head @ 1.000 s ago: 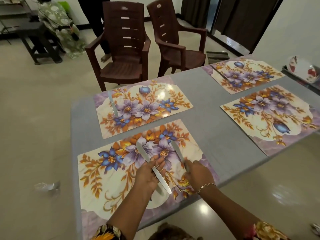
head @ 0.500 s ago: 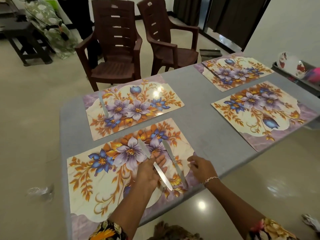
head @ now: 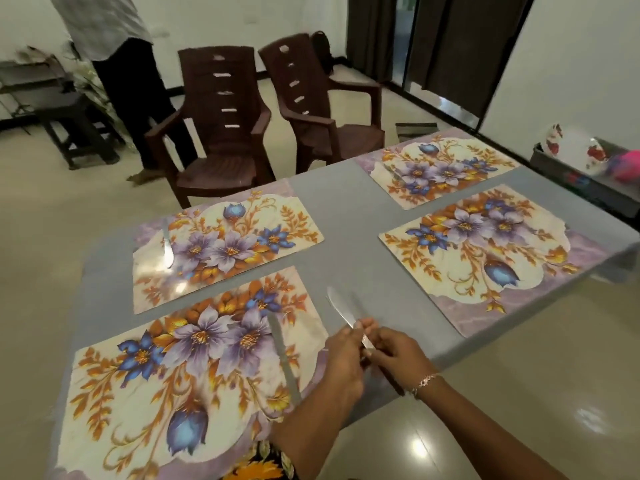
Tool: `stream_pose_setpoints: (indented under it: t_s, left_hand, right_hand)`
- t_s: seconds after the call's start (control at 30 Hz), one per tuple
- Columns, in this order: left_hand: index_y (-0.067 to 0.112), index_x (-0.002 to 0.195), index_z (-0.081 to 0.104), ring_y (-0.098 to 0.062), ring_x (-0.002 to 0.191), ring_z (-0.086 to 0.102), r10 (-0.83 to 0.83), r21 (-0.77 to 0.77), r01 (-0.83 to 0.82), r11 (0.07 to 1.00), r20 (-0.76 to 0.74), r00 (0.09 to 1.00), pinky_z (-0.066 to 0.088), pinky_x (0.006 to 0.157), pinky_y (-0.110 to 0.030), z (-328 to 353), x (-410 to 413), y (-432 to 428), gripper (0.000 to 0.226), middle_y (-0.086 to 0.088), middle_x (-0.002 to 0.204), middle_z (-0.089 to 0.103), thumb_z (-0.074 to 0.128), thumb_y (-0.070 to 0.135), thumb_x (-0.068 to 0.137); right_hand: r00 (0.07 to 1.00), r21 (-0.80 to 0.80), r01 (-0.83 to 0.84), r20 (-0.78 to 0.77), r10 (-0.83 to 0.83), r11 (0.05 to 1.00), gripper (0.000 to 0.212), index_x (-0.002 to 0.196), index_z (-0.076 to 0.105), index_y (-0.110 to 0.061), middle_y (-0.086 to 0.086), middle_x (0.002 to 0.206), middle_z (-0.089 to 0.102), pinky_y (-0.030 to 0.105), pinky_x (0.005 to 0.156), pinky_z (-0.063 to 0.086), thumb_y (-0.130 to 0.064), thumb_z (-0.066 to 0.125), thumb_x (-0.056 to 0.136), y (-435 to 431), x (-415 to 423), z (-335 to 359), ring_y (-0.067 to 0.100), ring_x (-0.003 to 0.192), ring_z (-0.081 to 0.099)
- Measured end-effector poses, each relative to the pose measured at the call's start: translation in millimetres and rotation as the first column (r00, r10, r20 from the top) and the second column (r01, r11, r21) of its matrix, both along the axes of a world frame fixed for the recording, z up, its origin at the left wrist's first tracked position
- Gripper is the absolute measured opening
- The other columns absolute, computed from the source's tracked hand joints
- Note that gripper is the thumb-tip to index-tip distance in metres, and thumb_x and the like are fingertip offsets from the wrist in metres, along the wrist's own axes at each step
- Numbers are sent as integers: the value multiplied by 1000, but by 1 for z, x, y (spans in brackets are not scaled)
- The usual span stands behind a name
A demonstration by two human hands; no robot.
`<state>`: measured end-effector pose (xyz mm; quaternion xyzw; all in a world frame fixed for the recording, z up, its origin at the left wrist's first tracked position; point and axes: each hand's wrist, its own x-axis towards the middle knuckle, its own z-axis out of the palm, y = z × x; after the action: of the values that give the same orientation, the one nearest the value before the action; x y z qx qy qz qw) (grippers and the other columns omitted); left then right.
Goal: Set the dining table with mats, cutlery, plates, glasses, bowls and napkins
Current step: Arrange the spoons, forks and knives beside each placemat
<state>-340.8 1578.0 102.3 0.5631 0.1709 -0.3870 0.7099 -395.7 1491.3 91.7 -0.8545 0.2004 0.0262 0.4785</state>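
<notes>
Several floral mats lie on the grey table (head: 346, 230). On the near left mat (head: 194, 368) a steel knife (head: 283, 355) lies lengthwise near its right side. My left hand (head: 343, 358) and my right hand (head: 394, 355) meet just right of that mat, both pinching a second knife (head: 341, 311) whose blade points away over the bare table. The far left mat (head: 225, 247) carries a knife (head: 167, 245) at its left end. The near right mat (head: 485, 251) shows no cutlery. A small piece of cutlery seems to lie on the far right mat (head: 436, 168).
Two brown plastic chairs (head: 221, 133) stand at the table's far side. A person (head: 128, 81) stands behind them. A dark tray (head: 585, 185) with white floral plates (head: 571, 147) sits at the right edge. A dark bench (head: 72, 129) stands at the far left.
One knife now lies on the near left mat, released by my right hand. Both hands moved right off the mat and now hold the other knife together. My head view shifted.
</notes>
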Motion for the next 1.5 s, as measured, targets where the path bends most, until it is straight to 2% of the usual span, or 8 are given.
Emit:
stream_pose_setpoints:
  t_s: [0.17, 0.3, 0.5, 0.67, 1.03, 1.2, 1.33, 1.5]
  left_hand:
    - [17, 116, 62, -20, 115, 56, -242, 325, 110, 939, 402, 883, 46, 97, -29, -4, -1, 1, 31, -6, 124, 61, 43, 34, 98]
    - [14, 137, 43, -20, 135, 38, -419, 639, -129, 758, 629, 655, 31, 106, -23, -29, 19, 66, 39, -4, 146, 41, 41, 10, 99]
    - [20, 149, 0, -25, 145, -11, -820, 935, 81, 345, 258, 511, -4, 117, -41, -57, 28, 132, 66, 1, 157, -8, 42, 16, 99]
    - [25, 148, -7, -28, 142, -21, -871, 966, 124, 229, 147, 468, -11, 114, -44, -56, 28, 129, 70, -4, 157, -16, 42, 33, 98]
    - [32, 149, -2, -29, 141, -23, -858, 971, 140, 192, 97, 505, -10, 114, -49, -55, 27, 120, 91, -2, 155, -20, 39, 74, 80]
    - [26, 148, 19, -19, 142, -18, -785, 921, -51, 385, 356, 506, -3, 116, -41, -35, 18, 59, 100, 2, 154, -15, 23, 88, 69]
    - [22, 148, 22, -21, 146, -6, -810, 890, -10, 456, 420, 409, 3, 117, -35, -22, 4, -33, 65, -3, 159, -3, 49, 44, 93]
    - [25, 147, 22, -19, 146, 3, -851, 876, 97, 473, 426, 308, 8, 119, -36, -24, -19, -132, 61, 0, 159, 4, 46, 43, 94]
  right_hand:
    - [1000, 160, 10, 3, -10, 987, 20, 73, 54, -17, -1, 54, 57, 19, 47, 46, -8, 54, 91, -33, -2, -1, 8, 45, 56]
    - [999, 234, -38, -28, 46, 971, 21, 71, 52, -13, 4, 57, 55, 22, 45, 45, -6, 53, 91, -41, 4, -9, 12, 46, 54]
    - [990, 270, -112, -49, 129, 956, 20, 72, 53, -11, 6, 56, 54, 22, 45, 44, -6, 52, 92, -39, 8, -17, 16, 49, 53]
    - [986, 256, -141, -48, 158, 956, 18, 75, 53, -10, 5, 57, 54, 22, 46, 44, -7, 51, 92, -42, 7, -17, 16, 51, 54]
    - [991, 247, -122, -24, 131, 961, 16, 77, 54, -10, 6, 61, 57, 20, 47, 46, -9, 51, 92, -63, -1, -18, 15, 52, 55]
    - [997, 233, -67, -15, 73, 970, 17, 76, 53, -11, 5, 62, 57, 19, 43, 41, -9, 52, 92, -92, -17, -16, 11, 48, 51]
    - [998, 229, 54, -2, -55, 972, 23, 70, 49, -14, 1, 59, 55, 17, 41, 37, -8, 52, 92, -133, -41, -15, 8, 45, 45]
    - [975, 215, 220, -27, -219, 951, 21, 72, 48, -12, -2, 57, 52, 14, 42, 34, -8, 51, 93, -195, -76, -15, 8, 47, 42]
